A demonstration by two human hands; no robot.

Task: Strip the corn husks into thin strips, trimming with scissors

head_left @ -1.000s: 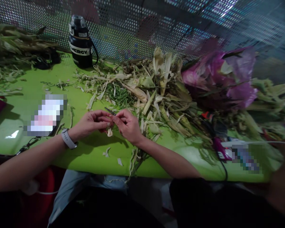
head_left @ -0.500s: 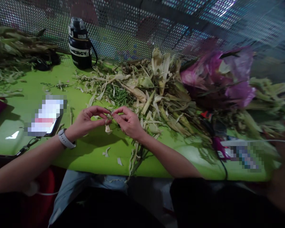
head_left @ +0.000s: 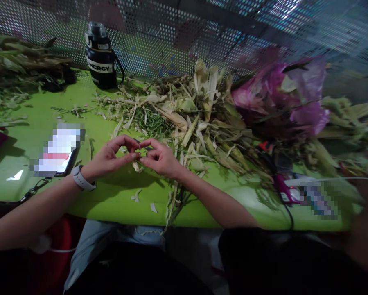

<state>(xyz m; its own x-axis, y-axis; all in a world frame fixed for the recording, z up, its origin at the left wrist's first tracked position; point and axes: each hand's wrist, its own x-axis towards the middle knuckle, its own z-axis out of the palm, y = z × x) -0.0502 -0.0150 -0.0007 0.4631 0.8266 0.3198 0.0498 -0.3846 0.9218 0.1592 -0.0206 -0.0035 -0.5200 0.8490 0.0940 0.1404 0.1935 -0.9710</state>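
Left hand [head_left: 110, 157] and right hand [head_left: 161, 157] are meeting mid-frame over the green counter [head_left: 45, 110], each keeping a tight fingertip grip on a husk scrap [head_left: 136, 166], with the pile [head_left: 196, 119] sitting just behind.

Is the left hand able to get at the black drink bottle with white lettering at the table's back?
Likely yes, once it lets go: the left hand and right hand pinch a small pale husk strip. Only bare green table and thin scraps lie between it and the black drink bottle.

The green table [head_left: 119, 190] carries a husk heap [head_left: 199, 123], phone [head_left: 58, 150] and bottle [head_left: 100, 57].
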